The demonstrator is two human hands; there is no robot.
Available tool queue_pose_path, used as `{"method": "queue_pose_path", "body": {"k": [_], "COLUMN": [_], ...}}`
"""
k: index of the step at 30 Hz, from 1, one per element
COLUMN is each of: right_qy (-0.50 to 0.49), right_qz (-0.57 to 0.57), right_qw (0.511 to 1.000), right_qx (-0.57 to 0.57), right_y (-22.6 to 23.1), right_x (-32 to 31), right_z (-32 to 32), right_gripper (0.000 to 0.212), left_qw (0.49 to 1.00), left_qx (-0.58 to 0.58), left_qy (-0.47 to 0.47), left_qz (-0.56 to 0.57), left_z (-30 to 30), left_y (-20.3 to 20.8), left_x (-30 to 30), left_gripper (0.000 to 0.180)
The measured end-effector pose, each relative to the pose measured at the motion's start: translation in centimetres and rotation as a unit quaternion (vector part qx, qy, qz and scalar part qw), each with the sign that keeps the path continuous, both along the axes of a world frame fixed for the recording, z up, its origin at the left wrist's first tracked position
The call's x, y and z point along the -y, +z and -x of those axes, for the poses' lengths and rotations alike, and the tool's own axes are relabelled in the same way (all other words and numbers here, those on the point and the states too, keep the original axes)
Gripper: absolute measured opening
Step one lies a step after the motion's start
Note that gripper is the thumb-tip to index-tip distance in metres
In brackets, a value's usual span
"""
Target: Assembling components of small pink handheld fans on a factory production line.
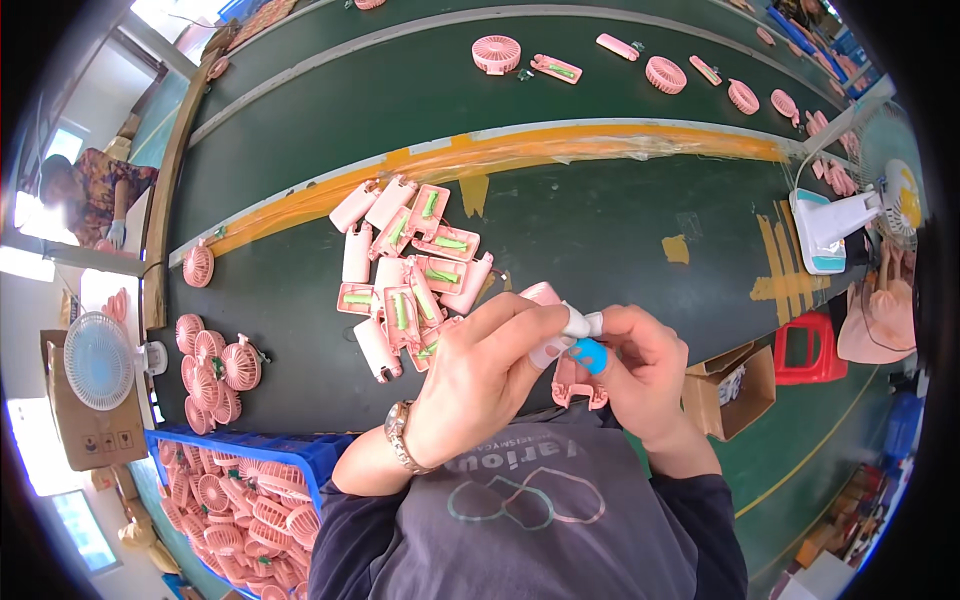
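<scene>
Close to my chest, both hands are closed on a pink plastic fan handle shell (573,389), whose notched lower end shows below the fingers. My left hand (472,372) pinches from the left with white finger covers on its fingertips. My right hand (643,378) grips from the other side, a blue cover on its thumb. The fingers hide the shell's middle; a pink piece (541,293) shows above them, and I cannot tell whether it is the same part. Left of my hands lies a loose pile of pink handle shells (402,309), several with green strips inside.
Pink round fan heads (207,372) lie at the bench's left edge, above a blue crate (318,452) full of more. Fan parts (665,75) sit on the far belt behind a taped rail (560,143). A white desk fan (830,228) stands right; another person (95,195) sits far left.
</scene>
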State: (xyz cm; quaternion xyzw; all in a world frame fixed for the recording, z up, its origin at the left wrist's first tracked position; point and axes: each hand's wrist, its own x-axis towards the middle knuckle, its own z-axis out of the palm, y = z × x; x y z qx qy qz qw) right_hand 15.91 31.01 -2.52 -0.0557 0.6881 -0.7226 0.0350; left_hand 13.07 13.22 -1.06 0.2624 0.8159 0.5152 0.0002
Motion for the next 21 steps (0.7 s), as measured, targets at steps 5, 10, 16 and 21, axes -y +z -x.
{"method": "queue_pose_path", "body": {"k": [5, 10, 16, 21], "right_qy": [-0.049, -0.011, 0.021, 0.034], "right_qz": [-0.037, -0.026, 0.066, 0.134], "right_qw": [0.995, 0.998, 0.997, 0.990], "right_qx": [-0.077, -0.048, 0.043, 0.024], "right_y": [-0.5, 1.1, 1.2, -0.8], "right_x": [0.4, 0.6, 0.8, 1.3], "right_z": [0.4, 0.9, 1.6, 2.3], "right_gripper": [0.005, 0.007, 0.007, 0.008], "left_qw": [0.999, 0.982, 0.998, 0.998], "left_qx": [-0.043, 0.118, -0.046, -0.061], "left_qy": [0.002, 0.056, 0.025, 0.015], "left_qz": [-0.030, -0.138, -0.035, -0.033], "left_z": [0.2, -0.4, 0.9, 1.5], "left_y": [-0.3, -1.6, -1.1, -0.3], "left_x": [0.1, -0.1, 1.0, 1.9], "left_gripper": [0.022, 0.018, 0.020, 0.020]}}
